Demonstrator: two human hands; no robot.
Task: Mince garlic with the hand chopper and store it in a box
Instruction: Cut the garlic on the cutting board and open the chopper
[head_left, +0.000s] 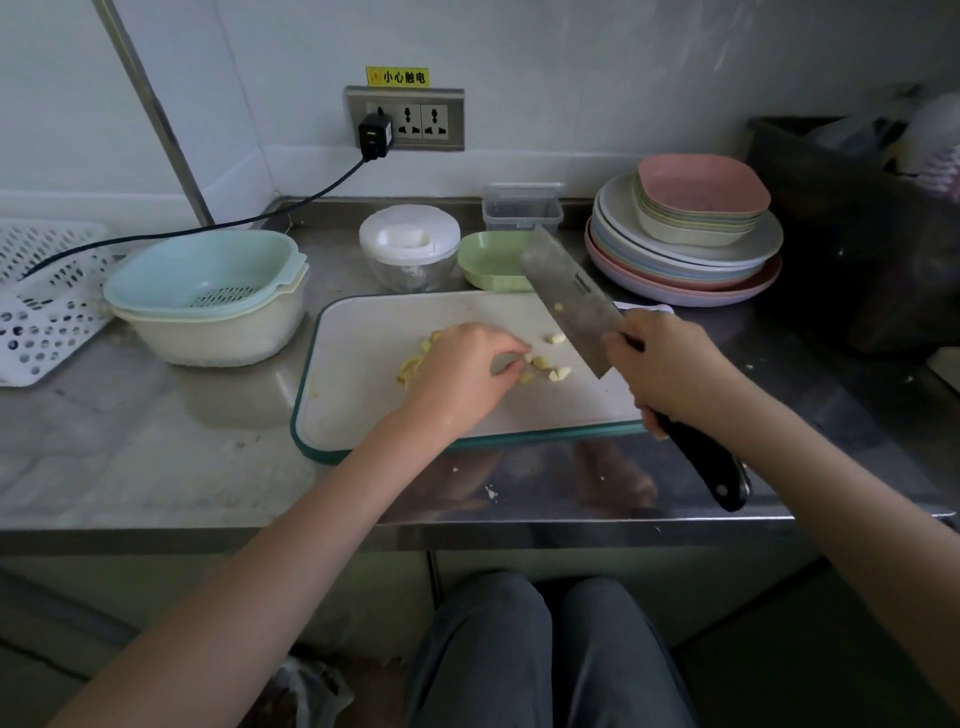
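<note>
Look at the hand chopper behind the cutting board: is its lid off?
No, the hand chopper stands closed, its white lid seated on the clear bowl.

Both forearms are bare from the near edge of the view up to the wrists, with no sleeve, cuff, watch, bracelet or glove showing on either. The left hand and the right hand are bare too, and no ring can be made out on the fingers that show. The fingernails look short and unpainted, though the dim light makes this hard to judge. Near the bottom, the person's legs wear grey-blue trousers of plain cloth, lightly creased at the knees.
</note>
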